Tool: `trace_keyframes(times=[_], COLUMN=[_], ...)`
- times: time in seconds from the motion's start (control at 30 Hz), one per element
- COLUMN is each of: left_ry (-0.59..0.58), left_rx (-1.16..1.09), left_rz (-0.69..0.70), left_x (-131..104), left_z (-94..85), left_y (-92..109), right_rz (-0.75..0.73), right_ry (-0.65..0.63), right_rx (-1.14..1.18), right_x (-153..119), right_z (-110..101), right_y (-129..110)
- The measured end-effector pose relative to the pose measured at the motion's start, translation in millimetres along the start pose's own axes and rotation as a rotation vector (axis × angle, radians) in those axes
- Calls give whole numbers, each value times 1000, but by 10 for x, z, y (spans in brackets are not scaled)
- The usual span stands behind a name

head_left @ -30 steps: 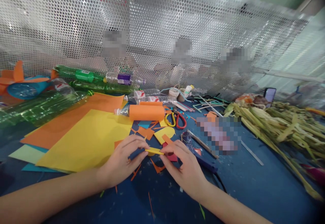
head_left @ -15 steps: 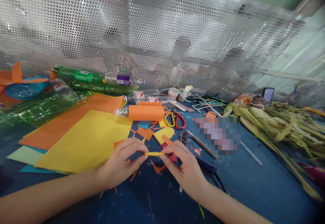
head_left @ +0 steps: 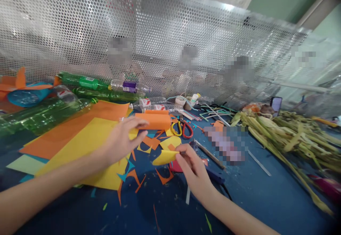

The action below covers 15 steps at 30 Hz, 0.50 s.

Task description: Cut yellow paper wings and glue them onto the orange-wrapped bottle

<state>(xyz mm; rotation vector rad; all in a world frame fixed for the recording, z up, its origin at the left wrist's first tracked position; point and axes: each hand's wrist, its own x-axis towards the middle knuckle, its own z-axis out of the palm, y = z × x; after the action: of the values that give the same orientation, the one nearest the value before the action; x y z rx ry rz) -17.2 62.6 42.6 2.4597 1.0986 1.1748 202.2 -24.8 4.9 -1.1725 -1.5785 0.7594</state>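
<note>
Between the thumb and fingers of my right hand (head_left: 193,165) is a small folded piece of yellow paper (head_left: 165,156), held just above the table. My left hand (head_left: 122,139) is off to the left with its fingers apart and nothing in them, close to a plastic bottle wrapped in orange paper (head_left: 156,121). Under that hand and forearm lies a large yellow sheet (head_left: 80,149) on top of an orange sheet (head_left: 58,128). Paper scraps (head_left: 151,142) are scattered around both hands. Scissors with a yellow and a red handle (head_left: 188,130) lie beyond them.
Green bottles (head_left: 45,116) lie at the left, by a blue and orange paper craft (head_left: 29,94). A blue glue gun (head_left: 215,176) and a stick (head_left: 209,153) rest right of my right hand. Dried husks (head_left: 287,135) cover the far right. A perforated metal panel (head_left: 160,25) stands behind.
My left hand has let go of the yellow paper and moved left and up toward the wrapped bottle. The paper stays in my right hand, now turned so its curved face shows.
</note>
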Motion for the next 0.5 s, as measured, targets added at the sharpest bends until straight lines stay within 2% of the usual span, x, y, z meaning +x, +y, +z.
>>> trace_keyframes(times=[0.07, 0.17, 0.23, 0.3, 0.37, 0.5], left_ry=[-45, -236, -402, -509, -524, -434], left_rx=[128, 278, 283, 242, 209, 130], left_rz=[-4, -71, -119, -137, -153, -153], left_x=[167, 337, 387, 399, 393, 373], left_z=[-72, -122, -114, -85, -47, 15], left_y=[-191, -510, -693, -828, -917, -980], right_rz=[87, 197, 229, 253, 270, 284], right_ry=[-33, -96, -150, -193, -208, -229], right_rx=[143, 286, 297, 277, 257, 231], right_x=[-3, -7, -7, -7, -5, 12], right_z=[25, 62, 79, 88, 93, 103], right_y=[-26, -64, -69, -64, -59, -49])
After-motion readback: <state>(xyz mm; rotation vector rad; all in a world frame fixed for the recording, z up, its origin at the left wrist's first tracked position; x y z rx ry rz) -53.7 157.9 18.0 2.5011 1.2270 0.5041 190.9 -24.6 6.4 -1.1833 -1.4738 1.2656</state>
